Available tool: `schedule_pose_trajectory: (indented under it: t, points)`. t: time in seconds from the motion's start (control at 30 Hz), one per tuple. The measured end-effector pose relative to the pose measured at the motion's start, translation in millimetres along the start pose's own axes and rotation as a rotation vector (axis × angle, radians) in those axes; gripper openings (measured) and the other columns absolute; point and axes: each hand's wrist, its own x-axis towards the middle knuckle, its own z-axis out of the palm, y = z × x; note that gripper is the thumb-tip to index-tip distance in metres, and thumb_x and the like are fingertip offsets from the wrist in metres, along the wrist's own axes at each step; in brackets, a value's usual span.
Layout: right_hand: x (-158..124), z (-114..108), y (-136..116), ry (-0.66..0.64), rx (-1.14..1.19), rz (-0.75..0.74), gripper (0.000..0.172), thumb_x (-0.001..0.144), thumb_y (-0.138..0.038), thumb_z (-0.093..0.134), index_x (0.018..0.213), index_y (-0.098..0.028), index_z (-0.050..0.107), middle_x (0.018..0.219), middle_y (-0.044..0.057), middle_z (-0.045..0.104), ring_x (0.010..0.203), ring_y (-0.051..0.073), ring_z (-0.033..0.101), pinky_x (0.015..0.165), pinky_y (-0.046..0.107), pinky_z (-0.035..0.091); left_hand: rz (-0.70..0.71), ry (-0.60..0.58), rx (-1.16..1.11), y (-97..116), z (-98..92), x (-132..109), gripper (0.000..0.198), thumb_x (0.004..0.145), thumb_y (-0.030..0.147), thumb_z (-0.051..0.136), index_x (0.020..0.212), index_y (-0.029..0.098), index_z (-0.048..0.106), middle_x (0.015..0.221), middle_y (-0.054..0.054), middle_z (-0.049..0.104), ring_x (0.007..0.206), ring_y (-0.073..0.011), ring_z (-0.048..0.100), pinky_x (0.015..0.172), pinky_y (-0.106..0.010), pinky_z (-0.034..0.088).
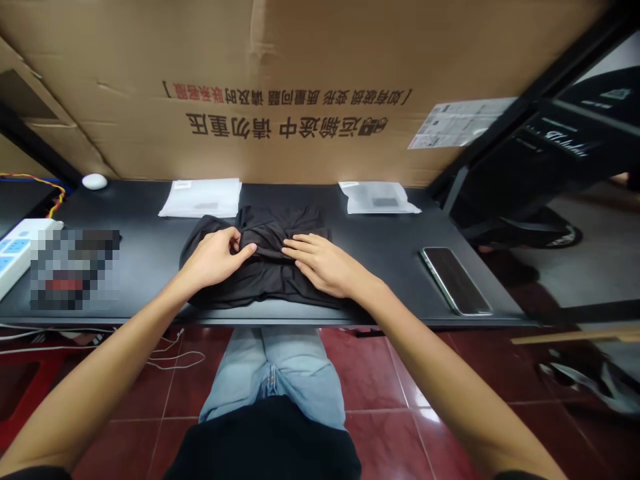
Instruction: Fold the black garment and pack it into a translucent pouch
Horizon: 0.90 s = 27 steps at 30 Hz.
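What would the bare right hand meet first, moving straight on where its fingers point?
Likely a fold of the crumpled black cloth, then the bare left hand; depth is unclear.

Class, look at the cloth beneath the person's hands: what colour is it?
The cloth is black, shown best in the head view.
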Motion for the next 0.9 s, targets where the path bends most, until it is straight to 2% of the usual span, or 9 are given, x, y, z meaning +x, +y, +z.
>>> schedule_pose_trajectory:
  t: [0.1,0.2,0.27,0.37,0.53,0.67,0.77,0.83,0.9]
  points:
    - [1,0,-6,-0.029,-0.011,0.015,0.048,0.112,-0.021,0.049,0.154,-0.016,0.070,0.165,0.016,0.064,0.157,0.037,0.057,0.132,0.067,0.045,-0.008,0.027,-0.074,7,-6.0,2,0.030,0.099,0.053,0.067,0.089,0.026,0.059,0.073,0.001,0.067,0.065,-0.0203,0.060,0.065,-0.035,0.040]
    - [6,2,-17,-0.057,-0.014,-0.009,0.049,0.111,-0.020,0.049,0.157,-0.014,0.066,0.168,0.017,0.061,0.158,0.037,0.055,0.133,0.066,0.043,-0.012,0.183,-0.091,23,-10.1,5,0.021,0.097,0.043,0.069,0.094,0.026,0.056,0.075,0.003,0.067,0.062,-0.0181,0.058,0.066,-0.035,0.041]
    - [12,5,-25,-0.067,-0.011,-0.028,0.050,0.111,-0.021,0.049,0.157,-0.012,0.065,0.168,0.019,0.061,0.158,0.037,0.055,0.134,0.065,0.043,0.011,0.287,-0.060,37,-7.9,7,0.021,0.096,0.039,0.071,0.102,0.026,0.056,0.081,0.002,0.069,0.065,-0.0182,0.060,0.068,-0.035,0.043]
    - [20,9,-34,-0.066,0.000,-0.046,0.046,0.109,-0.020,0.053,0.152,-0.011,0.067,0.160,0.021,0.067,0.152,0.037,0.060,0.132,0.065,0.045,0.113,0.331,0.030,55,4.5,12,0.025,0.098,0.036,0.073,0.113,0.025,0.056,0.089,0.001,0.070,0.073,-0.0202,0.066,0.071,-0.035,0.046]
    - [9,5,-24,0.007,0.039,-0.106,0.036,0.102,-0.013,0.058,0.133,-0.016,0.076,0.136,0.018,0.079,0.132,0.033,0.072,0.121,0.058,0.057,0.396,0.262,0.164,67,32.4,16,0.022,0.099,0.021,0.073,0.113,0.025,0.056,0.105,-0.003,0.073,0.100,-0.0230,0.072,0.080,-0.033,0.052]
    - [-18,-7,0,0.272,0.088,-0.003,0.038,0.099,-0.004,0.051,0.113,-0.023,0.081,0.110,0.008,0.084,0.102,0.025,0.080,0.098,0.043,0.067,0.539,0.230,0.193,65,45.9,13,0.023,0.098,0.016,0.075,0.108,0.024,0.056,0.105,-0.004,0.072,0.102,-0.0232,0.072,0.086,-0.033,0.055]
    - [-29,-15,13,0.383,0.072,0.100,0.055,0.094,0.002,0.049,0.132,-0.025,0.079,0.131,0.009,0.081,0.120,0.027,0.077,0.108,0.049,0.065,0.596,0.143,0.184,61,49.5,13,0.020,0.100,0.016,0.073,0.108,0.024,0.057,0.104,-0.003,0.073,0.098,-0.0219,0.072,0.084,-0.033,0.056]
    - [-29,-15,18,0.312,0.052,0.077,0.070,0.093,0.004,0.048,0.150,-0.028,0.071,0.155,0.009,0.071,0.141,0.029,0.068,0.119,0.055,0.060,0.633,0.054,0.173,58,48.1,14,0.018,0.101,0.015,0.071,0.107,0.025,0.058,0.103,-0.002,0.073,0.096,-0.0213,0.072,0.084,-0.032,0.055]
    - [-28,-11,20,0.235,0.030,0.040,0.070,0.095,0.003,0.048,0.151,-0.030,0.072,0.158,0.009,0.070,0.143,0.029,0.065,0.119,0.057,0.060,0.657,-0.022,0.126,53,43.6,14,0.016,0.101,0.017,0.071,0.109,0.025,0.059,0.105,-0.002,0.074,0.096,-0.0206,0.072,0.085,-0.032,0.055]
